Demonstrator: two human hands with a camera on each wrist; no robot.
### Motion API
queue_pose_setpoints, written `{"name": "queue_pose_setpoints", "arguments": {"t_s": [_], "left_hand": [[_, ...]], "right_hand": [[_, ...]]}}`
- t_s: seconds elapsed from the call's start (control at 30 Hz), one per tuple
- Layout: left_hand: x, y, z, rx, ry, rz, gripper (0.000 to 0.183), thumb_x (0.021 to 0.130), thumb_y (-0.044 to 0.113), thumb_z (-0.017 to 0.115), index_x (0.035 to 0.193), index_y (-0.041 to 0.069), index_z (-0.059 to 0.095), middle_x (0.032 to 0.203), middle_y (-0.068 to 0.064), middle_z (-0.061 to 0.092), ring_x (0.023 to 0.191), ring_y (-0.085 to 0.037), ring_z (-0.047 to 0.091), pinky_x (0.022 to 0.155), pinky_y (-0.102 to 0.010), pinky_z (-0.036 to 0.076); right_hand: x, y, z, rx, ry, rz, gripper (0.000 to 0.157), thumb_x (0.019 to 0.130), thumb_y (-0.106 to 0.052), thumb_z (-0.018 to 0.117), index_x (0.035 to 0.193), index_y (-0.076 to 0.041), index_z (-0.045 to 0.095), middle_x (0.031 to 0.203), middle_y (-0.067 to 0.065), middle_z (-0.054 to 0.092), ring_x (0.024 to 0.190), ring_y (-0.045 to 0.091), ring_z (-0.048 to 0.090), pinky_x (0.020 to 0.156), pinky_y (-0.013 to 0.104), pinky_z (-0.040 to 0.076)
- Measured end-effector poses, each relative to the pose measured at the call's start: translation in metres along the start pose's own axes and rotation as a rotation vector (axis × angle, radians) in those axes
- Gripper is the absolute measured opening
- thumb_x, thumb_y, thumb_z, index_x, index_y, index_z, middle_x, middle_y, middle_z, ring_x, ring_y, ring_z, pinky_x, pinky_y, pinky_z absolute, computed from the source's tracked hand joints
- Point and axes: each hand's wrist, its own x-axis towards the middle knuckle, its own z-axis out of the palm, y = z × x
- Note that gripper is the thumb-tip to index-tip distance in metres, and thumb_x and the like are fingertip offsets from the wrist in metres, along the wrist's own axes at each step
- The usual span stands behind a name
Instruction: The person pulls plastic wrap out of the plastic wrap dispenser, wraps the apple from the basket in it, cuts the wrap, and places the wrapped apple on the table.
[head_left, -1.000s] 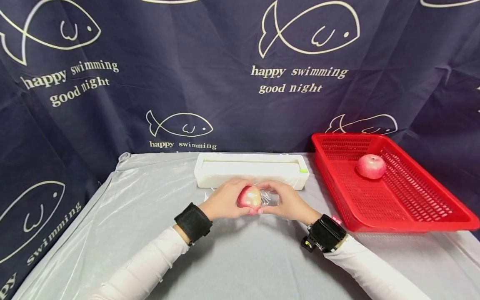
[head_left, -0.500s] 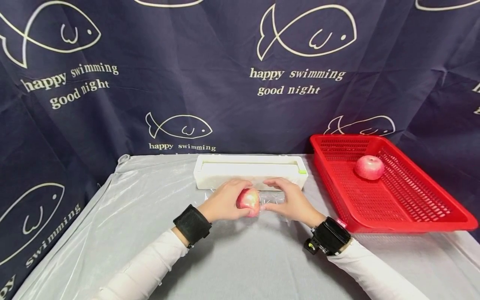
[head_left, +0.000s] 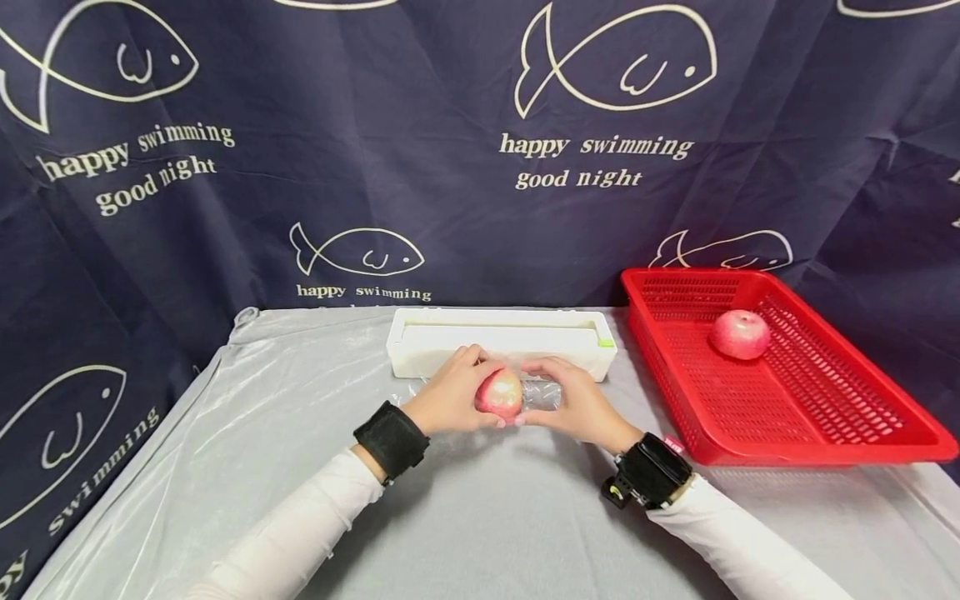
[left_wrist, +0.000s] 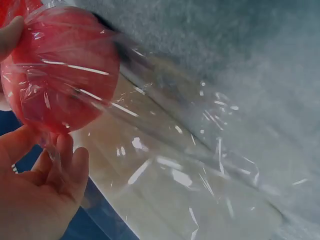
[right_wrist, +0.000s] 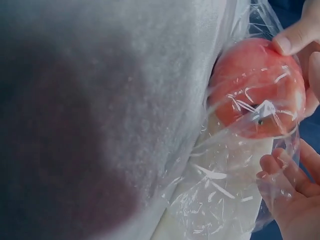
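Observation:
A red-yellow apple [head_left: 500, 396] sits in the middle of the head view, under clear plastic wrap [right_wrist: 210, 175]. My left hand [head_left: 450, 396] grips it from the left, thumb on the near side and fingers over the far side. On the other side my right hand [head_left: 581, 404] curves in a C shape, fingertips close to the apple and at the wrap. Creased film spreads around the apple [left_wrist: 70, 70] in the left wrist view. A thumb [right_wrist: 287, 44] presses on the wrapped apple in the right wrist view, where loosely bent fingers also lie against the film.
Just behind the hands stands a long white box [head_left: 502, 340] with a green tab at its right end. At the right, a red plastic basket [head_left: 817, 454] holds a second apple [head_left: 740, 335]. Grey cloth covers the table [head_left: 480, 525]; a dark blue curtain [head_left: 465, 125] hangs behind.
Half a second ago my right hand was slightly farther right of the apple; now it is closer in. My left fingers have shifted up over the far side of the apple.

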Motion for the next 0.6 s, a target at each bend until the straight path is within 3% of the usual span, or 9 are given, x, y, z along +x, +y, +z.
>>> {"name": "queue_pose_setpoints", "arguments": {"t_s": [0.23,0.43,0.6], "left_hand": [[0.0045,-0.0025,-0.0053,0.008,0.018,-0.007,0.076,0.066,0.041,0.085,0.127,0.007,0.055,0.116,-0.007,0.06,0.108,-0.021,0.056,0.096,-0.037,0.05],[0.0048,-0.0034,-0.0054,0.005,0.028,-0.029,0.064,0.067,0.04,0.085,0.115,0.009,0.057,0.11,-0.003,0.062,0.103,-0.018,0.057,0.093,-0.035,0.05],[0.0015,-0.0047,-0.0015,0.029,0.035,-0.031,0.065,0.068,0.041,0.084,0.118,0.01,0.056,0.111,-0.003,0.061,0.104,-0.018,0.057,0.094,-0.036,0.049]], "right_hand": [[0.0059,0.002,0.0063,0.03,0.001,-0.071,0.062,0.066,-0.021,0.088,0.12,-0.005,0.063,0.12,0.008,0.068,0.114,0.024,0.062,0.097,0.042,0.05],[0.0077,0.0032,0.0079,0.054,-0.003,-0.071,0.06,0.067,-0.019,0.087,0.119,-0.005,0.063,0.121,0.007,0.067,0.114,0.023,0.062,0.098,0.042,0.051],[0.0069,0.005,0.0097,0.044,0.006,-0.081,0.061,0.067,-0.02,0.087,0.12,-0.005,0.062,0.121,0.007,0.067,0.115,0.023,0.061,0.098,0.041,0.05]]}}
